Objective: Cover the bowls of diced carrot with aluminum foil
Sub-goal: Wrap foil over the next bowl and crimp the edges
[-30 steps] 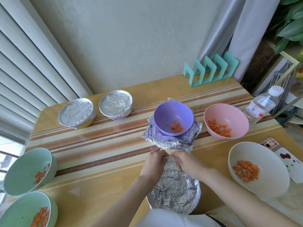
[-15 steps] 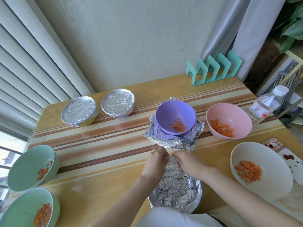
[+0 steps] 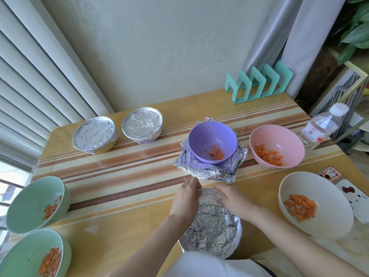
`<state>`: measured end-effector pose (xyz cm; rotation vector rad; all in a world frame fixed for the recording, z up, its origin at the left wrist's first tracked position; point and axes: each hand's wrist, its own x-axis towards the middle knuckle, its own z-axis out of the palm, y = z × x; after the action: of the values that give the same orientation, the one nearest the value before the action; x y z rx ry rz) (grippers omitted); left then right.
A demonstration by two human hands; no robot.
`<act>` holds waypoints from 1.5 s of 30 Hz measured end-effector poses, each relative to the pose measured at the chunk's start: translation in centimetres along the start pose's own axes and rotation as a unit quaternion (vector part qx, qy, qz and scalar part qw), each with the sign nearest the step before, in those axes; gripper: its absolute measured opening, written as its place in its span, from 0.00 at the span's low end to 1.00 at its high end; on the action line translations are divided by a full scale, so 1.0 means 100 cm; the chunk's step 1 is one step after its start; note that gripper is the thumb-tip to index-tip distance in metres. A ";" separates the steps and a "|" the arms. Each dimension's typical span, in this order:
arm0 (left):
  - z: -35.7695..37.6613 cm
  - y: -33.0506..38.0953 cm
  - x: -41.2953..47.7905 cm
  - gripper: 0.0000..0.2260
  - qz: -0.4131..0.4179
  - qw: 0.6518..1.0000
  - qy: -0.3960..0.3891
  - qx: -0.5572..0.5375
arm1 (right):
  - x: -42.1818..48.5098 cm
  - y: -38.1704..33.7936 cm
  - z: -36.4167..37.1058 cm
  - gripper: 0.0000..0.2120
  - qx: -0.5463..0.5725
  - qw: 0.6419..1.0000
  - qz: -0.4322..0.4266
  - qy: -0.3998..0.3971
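A bowl wrapped in crumpled aluminum foil (image 3: pixel 211 228) sits at the table's near edge, in front of me. My left hand (image 3: pixel 186 196) presses the foil at the far left of its rim. My right hand (image 3: pixel 233 198) lies on the foil at the far right of the rim, fingers spread. Behind it, a purple bowl of diced carrot (image 3: pixel 212 143) stands uncovered on a stack of loose foil sheets (image 3: pixel 203 172). Also uncovered are a pink bowl (image 3: pixel 277 145), a cream bowl (image 3: pixel 319 188) and two green bowls (image 3: pixel 34 200) (image 3: pixel 26 254), each holding carrot. Two foil-covered bowls (image 3: pixel 93 134) (image 3: pixel 141 122) stand at the back left.
A plastic water bottle (image 3: pixel 319 126) stands at the right edge of the wooden table (image 3: pixel 119 216). A teal rack (image 3: pixel 259 82) is at the back by the wall. A patterned phone case (image 3: pixel 347 192) lies to the right of the cream bowl.
My hands, which met at the far point of the foil rim, have slid apart along it, left hand to the left and right hand to the right.
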<state>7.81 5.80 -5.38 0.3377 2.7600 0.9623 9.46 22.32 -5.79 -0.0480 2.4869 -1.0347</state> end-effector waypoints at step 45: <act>-0.008 -0.010 0.005 0.05 -0.027 0.999 0.014 -0.023 | 0.008 -0.010 0.005 0.16 -0.006 1.000 -0.026 0.006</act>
<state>7.00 4.69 -5.41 0.2420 2.7514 1.0233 8.84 21.09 -5.72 -0.1129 2.5149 -1.0431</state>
